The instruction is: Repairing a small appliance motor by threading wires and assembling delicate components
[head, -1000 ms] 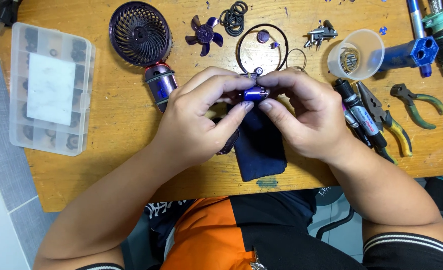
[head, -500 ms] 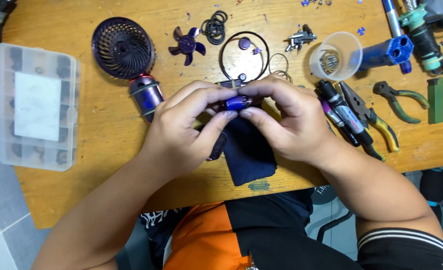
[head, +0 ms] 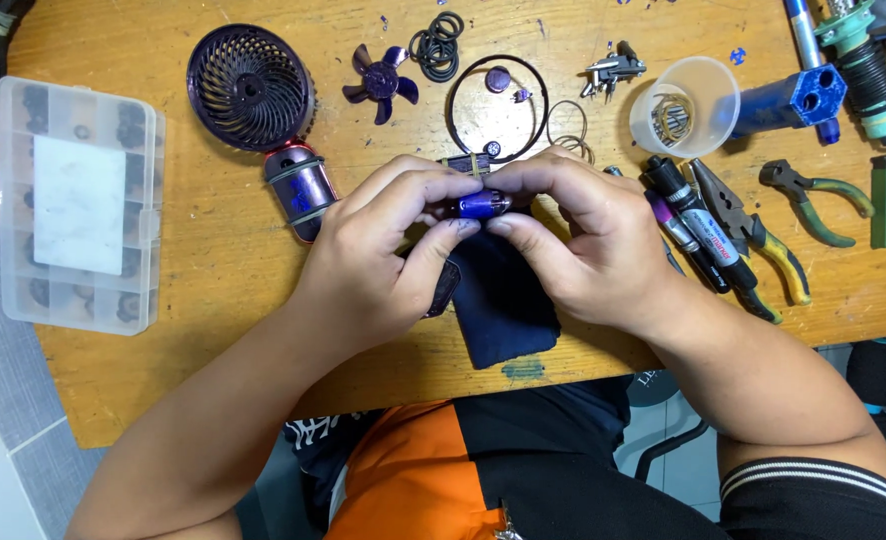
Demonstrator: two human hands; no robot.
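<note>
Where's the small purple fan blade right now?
In the head view the purple fan blade lies on the wooden table at upper centre, between the round fan grille and the stack of black rings, beyond the left hand.

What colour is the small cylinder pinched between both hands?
Shiny blue-purple cylinder, clearest in the head view.

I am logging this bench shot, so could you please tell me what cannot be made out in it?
Head view only:
- Small purple cylinder: ends hidden by left hand and right hand.
- Dark blue cloth: upper part covered by both hands.
- Clear plastic compartment box: contents too small, blurred.
- Blue tool: cut off by top edge.
</note>
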